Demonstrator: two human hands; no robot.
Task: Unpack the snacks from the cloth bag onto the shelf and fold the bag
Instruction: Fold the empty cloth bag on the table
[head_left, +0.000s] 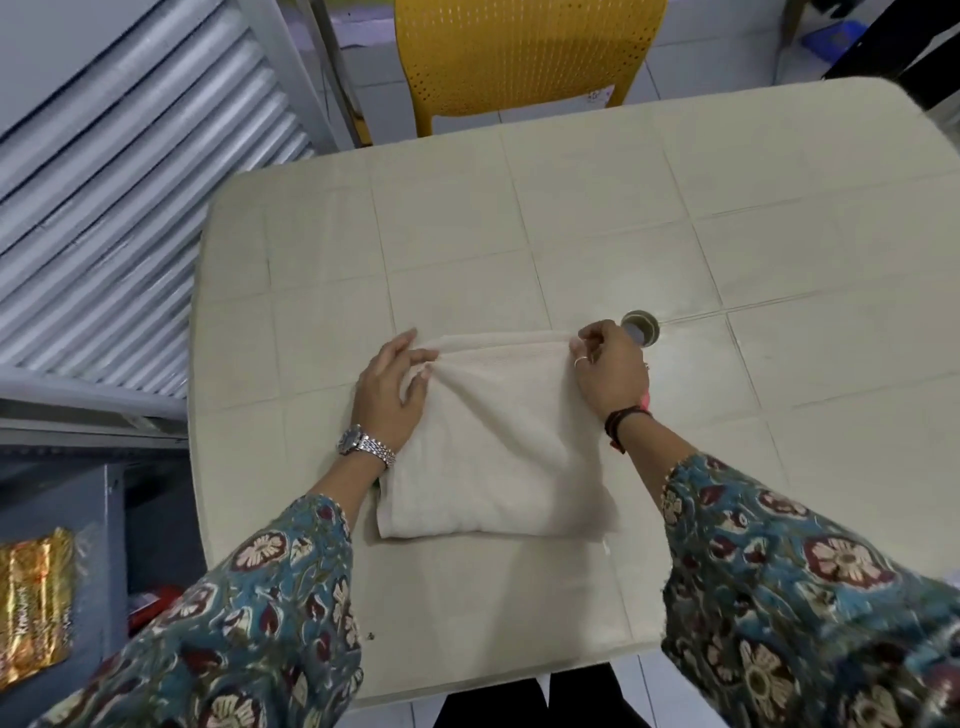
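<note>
The cream plastic table (571, 218) carries everything, and a yellow chair (524, 57) stands beyond its far edge, well past the fingertips. On the table, under and between both hands, lies the cloth bag (493, 457), flat and already doubled, its near fold toward the person and its far edge gathered at the fingers. The left hand (389, 389) grips the far left corner, fingers curled over a bunched ridge of fabric; the right hand (610, 369) pinches the far right corner between thumb and fingertips, just short of a round cap (641, 326) set in the tabletop. A gold snack packet (34, 603) sits on the grey shelf (93, 519), well to the left of the left wrist, so the unpacking looks done and only folding remains. The risk is a crooked fold: the left corner is crumpled while the right is taut, so bringing them over unevenly would skew the edges or trap a crease.
</note>
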